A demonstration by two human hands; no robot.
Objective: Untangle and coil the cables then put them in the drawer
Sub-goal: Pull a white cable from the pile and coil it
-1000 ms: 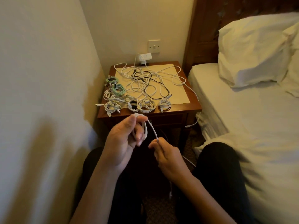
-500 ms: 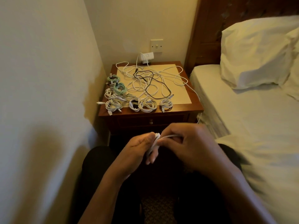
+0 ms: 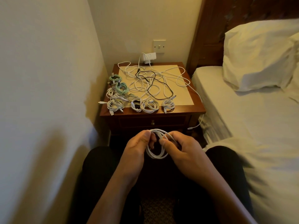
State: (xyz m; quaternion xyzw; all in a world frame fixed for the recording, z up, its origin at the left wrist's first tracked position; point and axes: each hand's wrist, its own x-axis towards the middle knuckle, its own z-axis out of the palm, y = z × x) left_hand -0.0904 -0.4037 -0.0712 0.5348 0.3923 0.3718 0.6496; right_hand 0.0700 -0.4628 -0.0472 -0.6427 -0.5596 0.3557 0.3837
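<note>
Coil of white cable (image 3: 157, 157) hangs between your two hands, low over your lap at 6 o'clock from the worktop (image 3: 194, 109); your left hand (image 3: 135, 149) pinches the top of the loops between thumb and fingers, a closed grip on the cable; your right hand (image 3: 182, 152) curls round the 3 o'clock side of the same loops and grips them too; holding from both sides looks meant to stop the turns springing apart while the loose end is tucked, and I judge this one nearly coiled; the cable reads as several thin, glossy turns of like width, drooping in an oval below your thumbs; its plug I cannot make out. Finished bundles (image 3: 148, 105) line the worktop's 6 o'clock edge and run up its 9 o'clock side, two of them pale green coils (image 3: 120, 87), likely parked there to keep them apart from the loose heap (image 3: 168, 81); that heap fills the middle toward 12 o'clock, white strands with one black cable (image 3: 159, 88) looped across them; one white lead (image 3: 199, 122) trails over the 3 o'clock edge beside the bed (image 3: 242, 120); the drawer (image 3: 169, 122) below the front edge is closed, so by my reading nothing has gone in yet.
</note>
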